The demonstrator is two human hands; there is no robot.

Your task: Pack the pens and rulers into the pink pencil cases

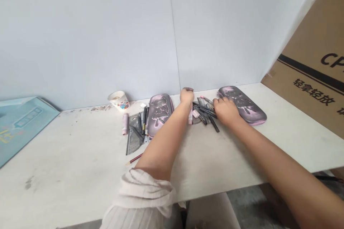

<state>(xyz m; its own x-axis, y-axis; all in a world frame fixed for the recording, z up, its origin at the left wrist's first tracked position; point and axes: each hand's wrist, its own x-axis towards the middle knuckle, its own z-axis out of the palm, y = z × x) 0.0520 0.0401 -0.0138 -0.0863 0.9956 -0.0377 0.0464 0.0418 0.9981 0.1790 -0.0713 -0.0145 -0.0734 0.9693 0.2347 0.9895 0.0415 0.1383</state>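
Observation:
My left hand [187,95] is curled closed above the middle of the table, near the wall. A pink tube [190,115] shows just below it; whatever those fingers hold is hidden. At the right edge of a pile of dark pens [206,111], my right hand [226,110] has its fingers bent down and together, what they grip being covered. Among the pens are a clear ruler, a pink-ended pen [206,98] and a small pale pink piece [196,113]. A dark pink embossed pencil case [245,106] lies beside my right hand.
Left of my forearm lie a second pencil case [160,109], a set square [134,137], dark pens [145,120], a pink tube [125,123] and a red pencil [134,159]. A paper cup [118,101] stands by the wall. A cardboard box [314,61] is at right, a blue board [21,125] at left.

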